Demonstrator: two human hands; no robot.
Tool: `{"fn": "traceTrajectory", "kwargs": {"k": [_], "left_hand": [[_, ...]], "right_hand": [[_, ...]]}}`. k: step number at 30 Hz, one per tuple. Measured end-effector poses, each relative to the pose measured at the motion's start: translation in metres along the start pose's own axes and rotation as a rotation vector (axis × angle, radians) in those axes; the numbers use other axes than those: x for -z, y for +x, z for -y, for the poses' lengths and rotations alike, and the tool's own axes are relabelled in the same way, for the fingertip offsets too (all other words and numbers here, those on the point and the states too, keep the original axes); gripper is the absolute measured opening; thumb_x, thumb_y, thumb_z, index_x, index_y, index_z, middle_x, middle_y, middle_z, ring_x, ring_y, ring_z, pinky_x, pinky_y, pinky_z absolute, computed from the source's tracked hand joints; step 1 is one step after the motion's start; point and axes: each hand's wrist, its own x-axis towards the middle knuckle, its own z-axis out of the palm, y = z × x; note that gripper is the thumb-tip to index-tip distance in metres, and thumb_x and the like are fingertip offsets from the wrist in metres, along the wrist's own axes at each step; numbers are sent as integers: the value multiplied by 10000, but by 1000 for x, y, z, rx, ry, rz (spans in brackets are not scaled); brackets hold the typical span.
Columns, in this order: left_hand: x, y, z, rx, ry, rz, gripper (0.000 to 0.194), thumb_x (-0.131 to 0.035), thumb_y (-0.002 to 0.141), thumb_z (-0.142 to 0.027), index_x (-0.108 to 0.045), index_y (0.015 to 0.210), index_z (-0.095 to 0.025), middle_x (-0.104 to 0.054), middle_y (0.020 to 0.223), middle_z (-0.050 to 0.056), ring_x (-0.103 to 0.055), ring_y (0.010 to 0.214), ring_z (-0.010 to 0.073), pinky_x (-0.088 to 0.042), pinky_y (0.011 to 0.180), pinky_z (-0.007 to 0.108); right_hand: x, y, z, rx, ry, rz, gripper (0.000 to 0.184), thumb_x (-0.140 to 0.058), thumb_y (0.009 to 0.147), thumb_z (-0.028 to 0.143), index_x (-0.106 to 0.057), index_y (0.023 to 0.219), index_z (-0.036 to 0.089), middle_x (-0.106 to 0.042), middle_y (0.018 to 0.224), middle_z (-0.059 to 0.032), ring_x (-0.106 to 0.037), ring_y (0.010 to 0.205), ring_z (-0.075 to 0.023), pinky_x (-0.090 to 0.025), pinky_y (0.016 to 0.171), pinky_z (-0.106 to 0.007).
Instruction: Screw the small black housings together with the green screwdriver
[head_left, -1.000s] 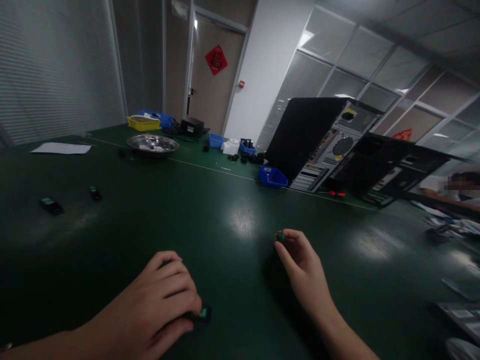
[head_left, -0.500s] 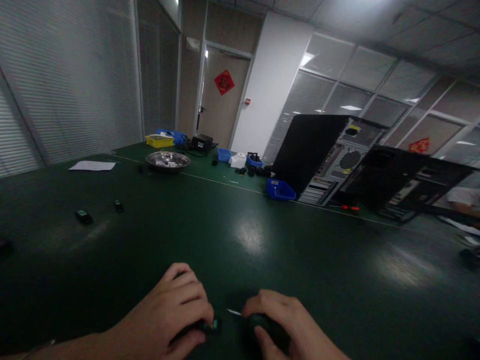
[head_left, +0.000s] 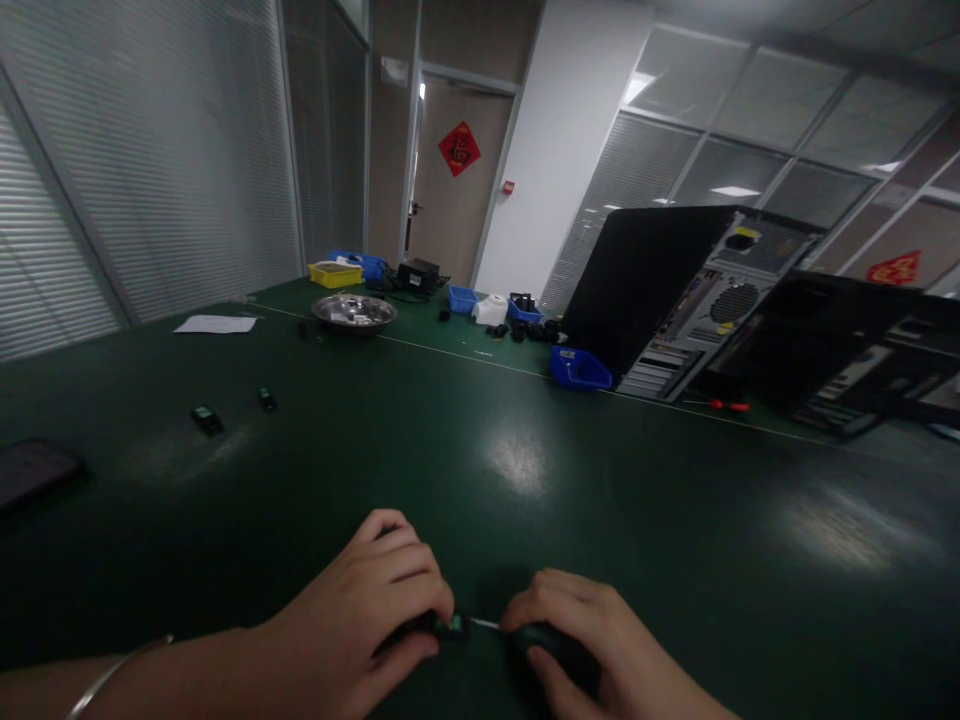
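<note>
My left hand [head_left: 390,595] is closed around a small black device [head_left: 454,627], whose end with a greenish patch sticks out past the fingers. Most of it is hidden in the grip. In my right hand [head_left: 589,625] is a screwdriver [head_left: 553,642] with a dark, thick handle. Its thin metal shaft points left and its tip meets, or nearly meets, the device's end; exact contact is unclear. Two similar small black devices lie on the green table [head_left: 390,430] at the left, a nearer one [head_left: 207,419] and a farther one [head_left: 266,399].
A phone-like dark slab [head_left: 37,472] lies at the left edge. Farther back are a sheet of paper [head_left: 215,324], a metal bowl [head_left: 354,313], a yellow bin [head_left: 334,275] and a blue bin [head_left: 579,369]. Computer towers, one a black case [head_left: 652,280], stand at the back right.
My left hand has brought the device rightward to the screwdriver's tip, closing the gap between them. The view has shifted slightly, showing more of the dark slab at the left.
</note>
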Motion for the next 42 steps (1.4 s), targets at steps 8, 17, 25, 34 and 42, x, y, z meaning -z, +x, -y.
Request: {"fn": "traceTrajectory", "kwargs": {"k": [8,17,25,34,42], "left_hand": [[1,0,-1,40,-51,48,204,-610,831,-32,-594,949,-198,-637,942,14,-557,889,176,-376,808,294],[-10,-2,10,-39,-52,-25,162,-638,815,-38,-593,884,-178,-642,840,20,-564,796,162,-392,680,256],[-16,-3,20,-37,-110,-74,167,-636,817,-54,-603,901,-194,-668,859,17,-577,807,167,-428,742,274],[-12,-1,13,26,-138,-43,142,-606,811,-65,-608,873,-193,-650,852,24,-576,792,167,-442,720,267],[-11,-2,8,63,-106,-28,173,-598,798,-47,-589,881,-198,-637,882,23,-580,833,172,-434,736,262]], "right_hand": [[-8,1,-8,-53,15,63,180,-570,852,140,-631,1002,218,-623,1018,-66,-637,862,-179,-511,753,-273],[-9,4,-8,10,-35,20,157,-538,950,282,-669,1020,230,-672,924,-68,-640,857,-216,-526,743,-310],[-7,2,-5,78,-11,-132,303,-464,979,459,-687,1001,256,-710,869,-47,-670,821,-221,-538,769,-325],[-7,1,0,14,87,-103,244,-486,987,386,-680,1018,241,-696,909,-53,-639,858,-207,-510,811,-335],[-11,3,-8,9,138,-56,184,-530,962,335,-659,1017,217,-665,906,-64,-592,851,-206,-468,810,-349]]}}
